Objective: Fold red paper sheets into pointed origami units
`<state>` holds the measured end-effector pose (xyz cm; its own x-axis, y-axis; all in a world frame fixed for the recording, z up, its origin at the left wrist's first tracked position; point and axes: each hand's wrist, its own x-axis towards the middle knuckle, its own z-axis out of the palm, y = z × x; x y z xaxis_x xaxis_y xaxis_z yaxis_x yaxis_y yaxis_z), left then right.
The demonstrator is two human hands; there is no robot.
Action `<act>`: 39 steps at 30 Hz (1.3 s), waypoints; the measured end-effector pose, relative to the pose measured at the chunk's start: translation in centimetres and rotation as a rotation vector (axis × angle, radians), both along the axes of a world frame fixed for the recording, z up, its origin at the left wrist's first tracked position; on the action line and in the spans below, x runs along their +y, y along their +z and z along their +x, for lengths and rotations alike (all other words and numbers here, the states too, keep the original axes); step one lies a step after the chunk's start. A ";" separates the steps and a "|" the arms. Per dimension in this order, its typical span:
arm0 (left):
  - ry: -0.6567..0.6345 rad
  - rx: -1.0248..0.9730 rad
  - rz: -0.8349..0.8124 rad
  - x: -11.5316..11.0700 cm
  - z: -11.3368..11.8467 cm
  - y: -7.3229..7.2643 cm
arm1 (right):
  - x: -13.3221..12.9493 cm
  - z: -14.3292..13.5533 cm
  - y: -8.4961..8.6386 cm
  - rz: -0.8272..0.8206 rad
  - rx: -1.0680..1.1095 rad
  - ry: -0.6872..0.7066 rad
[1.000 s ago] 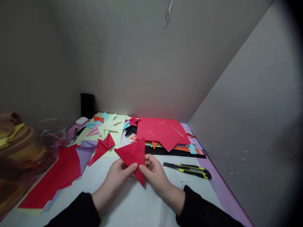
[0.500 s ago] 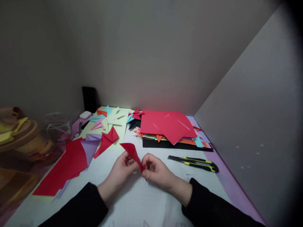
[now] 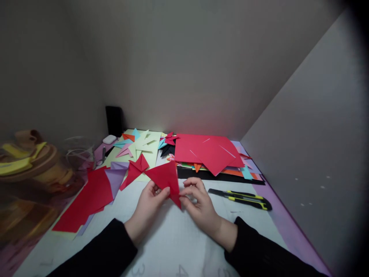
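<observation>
A folded red paper triangle (image 3: 166, 176) is held up above the white mat, its broad face turned toward me and one corner pointing down. My left hand (image 3: 150, 206) grips its lower left side, thumb in front and fingers behind. At the lower right edge, the thumb and index finger of my right hand (image 3: 201, 207) pinch the paper, while its other fingers curl loosely. Just left of the triangle lies a red folded origami piece (image 3: 137, 168).
A yellow-and-black utility knife (image 3: 242, 197) lies right of my hands. Behind are red sheets (image 3: 207, 152) on a paper pile and several folded shapes on a pale green sheet (image 3: 157, 139). Red paper (image 3: 85, 204), a clear cup (image 3: 80, 154) and a brown container (image 3: 49, 165) stand left.
The red triangle has turned from nearly edge-on to showing its broad face. My right hand has shifted slightly right and its fingers have loosened. The whole view has moved a little.
</observation>
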<state>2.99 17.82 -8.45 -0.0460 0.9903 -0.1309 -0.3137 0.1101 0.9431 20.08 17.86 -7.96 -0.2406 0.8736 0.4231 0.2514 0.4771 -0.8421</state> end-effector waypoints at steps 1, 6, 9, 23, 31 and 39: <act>-0.019 -0.012 0.004 0.0 0.1 0.0 | 0.0 -0.1 -0.1 -0.014 -0.005 0.003; -0.110 -0.074 0.009 -0.2 0.5 0.4 | 0.3 -0.5 -0.4 -0.101 -0.013 0.028; -0.153 -0.086 -0.001 -0.3 0.5 0.7 | 0.5 -0.6 -0.5 -0.146 0.025 0.022; -0.116 -0.112 0.010 -0.5 0.8 0.6 | 0.7 -1.2 -0.7 -0.524 0.382 0.000; 0.022 -0.078 0.031 -0.4 1.0 0.8 | -0.1 -1.9 -1.0 -0.565 0.266 0.118; 0.020 0.049 0.056 0.1 0.4 1.5 | -0.1 -1.7 -0.9 -0.655 0.254 0.176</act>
<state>3.35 17.96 -6.92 -0.0705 0.9949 -0.0727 -0.2684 0.0513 0.9619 18.41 17.71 -8.84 -0.3651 0.9242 -0.1121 -0.0239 -0.1297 -0.9913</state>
